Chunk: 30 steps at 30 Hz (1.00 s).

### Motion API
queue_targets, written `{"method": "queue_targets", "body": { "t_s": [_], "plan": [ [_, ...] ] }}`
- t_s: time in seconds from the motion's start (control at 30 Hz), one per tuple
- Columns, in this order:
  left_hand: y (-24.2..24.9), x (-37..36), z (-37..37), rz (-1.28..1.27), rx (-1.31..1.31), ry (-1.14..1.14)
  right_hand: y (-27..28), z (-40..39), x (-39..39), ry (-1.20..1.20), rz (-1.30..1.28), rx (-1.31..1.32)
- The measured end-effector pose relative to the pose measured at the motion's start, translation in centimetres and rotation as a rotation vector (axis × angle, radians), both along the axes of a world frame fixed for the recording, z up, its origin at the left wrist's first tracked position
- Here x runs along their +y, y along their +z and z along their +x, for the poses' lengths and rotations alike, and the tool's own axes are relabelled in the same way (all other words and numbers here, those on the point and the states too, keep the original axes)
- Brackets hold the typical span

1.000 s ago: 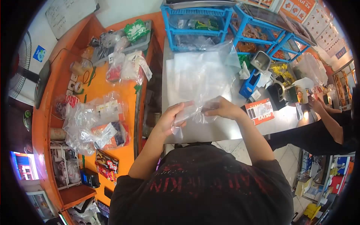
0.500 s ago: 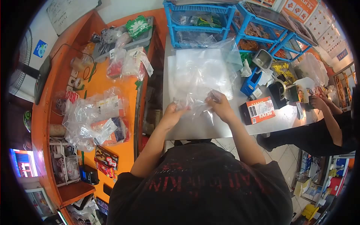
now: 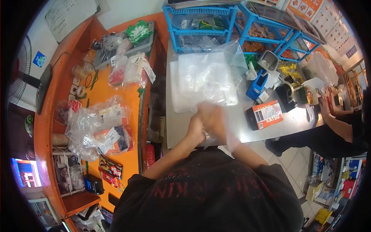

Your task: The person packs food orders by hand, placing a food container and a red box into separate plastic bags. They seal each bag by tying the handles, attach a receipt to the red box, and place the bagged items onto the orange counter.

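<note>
My left hand (image 3: pixel 196 129) is closed in front of my body at the near edge of the steel table (image 3: pixel 179 133). Clear plastic, apparently a clear plastic bag (image 3: pixel 209 137), shows just below the hands. My right hand (image 3: pixel 215 120) overlaps the left from the right side. It is smeared by motion, so its fingers do not show clearly. Just beyond both hands lies a stack of clear plastic bags (image 3: pixel 201 77), flat on the table.
An orange-and-black box (image 3: pixel 266 116) stands to the right, near a blue dispenser (image 3: pixel 257 85). Blue basket racks (image 3: pixel 201 33) line the back. Bagged goods (image 3: pixel 96 127) lie on the orange counter (image 3: pixel 112 91) at left. A co-worker's hands (image 3: pixel 328 108) are at far right.
My hands were apart, stretching a clear plastic bag between them. Now they have come together and closer to my body. The co-worker's hands have shifted slightly.
</note>
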<state>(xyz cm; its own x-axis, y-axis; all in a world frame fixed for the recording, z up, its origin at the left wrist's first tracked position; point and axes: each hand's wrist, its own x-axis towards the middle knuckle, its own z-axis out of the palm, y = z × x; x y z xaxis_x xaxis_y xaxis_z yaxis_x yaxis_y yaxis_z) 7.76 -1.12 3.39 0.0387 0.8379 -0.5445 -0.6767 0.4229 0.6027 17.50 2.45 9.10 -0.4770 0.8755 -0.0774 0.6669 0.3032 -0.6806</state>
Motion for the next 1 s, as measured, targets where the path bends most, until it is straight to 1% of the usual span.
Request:
{"method": "queue_targets", "body": {
  "t_s": [0.03, 0.07, 0.1, 0.17, 0.2, 0.23, 0.27, 0.3, 0.33, 0.4, 0.43, 0.5, 0.53, 0.57, 0.6, 0.63, 0.67, 0.7, 0.73, 0.77, 0.8, 0.83, 0.87, 0.9, 0.93, 1.0],
  "plan": [
    [-2.6, 0.6, -1.0, 0.33, -0.345, -0.177, -11.5, 0.1, 2.5, -0.537, 0.248, 0.251],
    [-5.2, 1.5, -2.3, 0.664, -0.691, -0.352, -10.7, 1.9, 2.7, -0.55, 0.126, 0.255],
    [-2.3, 2.0, -2.6, 0.675, -0.684, -0.36, -9.4, 3.2, 3.4, -0.558, 0.017, 0.266],
    [3.3, 2.2, -2.7, 0.124, -0.154, 0.231, -13.5, 4.6, 1.3, -0.409, 0.0, 0.026],
    [4.1, 2.2, -3.3, 0.132, -0.154, 0.232, -13.8, 5.3, -0.2, -0.097, -0.211, 0.033],
    [4.6, 1.9, -3.9, 0.258, -0.103, 0.144, -13.8, 5.7, -1.2, 0.215, -0.421, 0.038],
    [5.1, 1.5, -4.1, 0.38, -0.053, 0.054, -10.4, 5.2, -2.0, 0.312, -0.493, 0.196],
    [6.0, 1.1, -3.9, 0.355, -0.049, 0.02, -6.9, 4.2, -3.0, 0.408, -0.565, 0.355],
    [6.1, 0.8, -3.4, 0.349, -0.051, 0.012, -6.2, 3.5, -3.1, 0.399, -0.569, 0.359],
    [6.1, 0.0, -2.4, 0.474, 0.077, -0.021, -4.9, 2.7, -2.4, -0.017, -0.975, 1.324],
    [5.8, -0.4, -2.2, 0.474, 0.076, -0.027, -3.5, 2.7, -1.8, -0.022, -0.971, 1.327],
    [4.4, -1.0, -2.1, 0.607, 0.455, -0.036, -0.5, 2.8, -0.7, -0.229, -0.881, 1.525],
    [3.5, -1.0, -2.8, 0.608, 0.454, -0.04, -1.0, 3.2, -0.3, -0.233, -0.878, 1.526],
    [2.5, -1.0, -4.1, 0.318, 0.362, 0.111, -2.0, 3.9, 0.1, -0.337, -0.732, 1.349],
    [1.8, -1.1, -4.9, 0.026, 0.266, 0.257, -1.6, 4.1, 0.2, -0.434, -0.587, 1.166],
    [1.3, -1.1, -5.0, 0.03, 0.265, 0.255, -0.7, 3.9, 0.0, -0.547, -0.476, 1.156],
    [1.7, -1.1, -5.1, 0.146, 0.555, 0.449, -0.3, 3.8, -0.1, -0.544, -0.472, 1.159],
    [2.1, -0.9, -5.1, 0.265, 0.845, 0.644, -0.1, 3.7, -0.2, -0.524, -0.368, 1.054],
    [2.5, -1.0, -4.8, 0.475, 0.912, 0.378, -0.1, 3.6, -0.6, -0.508, -0.275, 0.946],
    [4.9, -1.2, -3.5, 0.668, 0.96, 0.101, -1.1, 2.8, -0.7, -0.525, -0.188, 0.855],
    [6.6, -1.4, -1.7, 0.677, 0.962, -0.123, -0.6, 1.8, -1.2, -0.522, -0.196, 0.852],
    [7.6, -1.3, -0.5, 0.687, 0.955, -0.344, 0.4, 0.7, -1.6, -0.536, -0.39, 1.016],
    [6.8, -1.0, -0.6, 0.686, 0.957, -0.337, 1.0, 0.2, -1.9, -0.546, -0.587, 1.175],
    [5.5, -0.3, -0.9, 0.617, 0.841, -0.406, 0.6, 0.5, -1.0, -0.686, -0.713, 1.113],
    [4.4, 0.2, -1.0, 0.549, 0.721, -0.471, -0.1, 1.1, -0.7, -0.681, -0.707, 1.113],
    [4.6, 0.3, -3.2, 0.61, 0.844, -0.442, -1.5, 3.3, -0.2, -0.361, -0.665, 0.926]
  ]
}}
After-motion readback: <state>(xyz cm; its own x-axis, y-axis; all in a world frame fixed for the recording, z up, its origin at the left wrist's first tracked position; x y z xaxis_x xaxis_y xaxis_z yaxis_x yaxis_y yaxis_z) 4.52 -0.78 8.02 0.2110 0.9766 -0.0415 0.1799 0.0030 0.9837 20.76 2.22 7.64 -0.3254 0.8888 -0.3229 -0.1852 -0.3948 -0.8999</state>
